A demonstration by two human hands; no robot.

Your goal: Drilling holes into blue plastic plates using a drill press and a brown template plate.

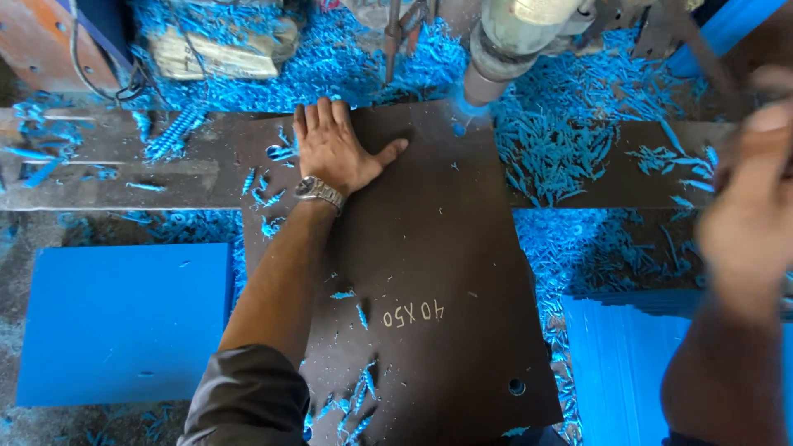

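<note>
My left hand lies flat, fingers spread, on the far part of a dark brown rectangular plate; a metal watch sits on that wrist. The plate bears chalk marks and a small hole near its right front corner. A grey drill head comes down at the plate's far edge, just right of my thumb, with blue dust at its tip. My right hand is raised at the right edge, blurred by motion; what it grips, if anything, is unclear.
Blue plastic shavings cover the machine bed and floor. A blue sheet lies at the left. A stack of blue sheets stands at the lower right. A steel rail runs across under the plate.
</note>
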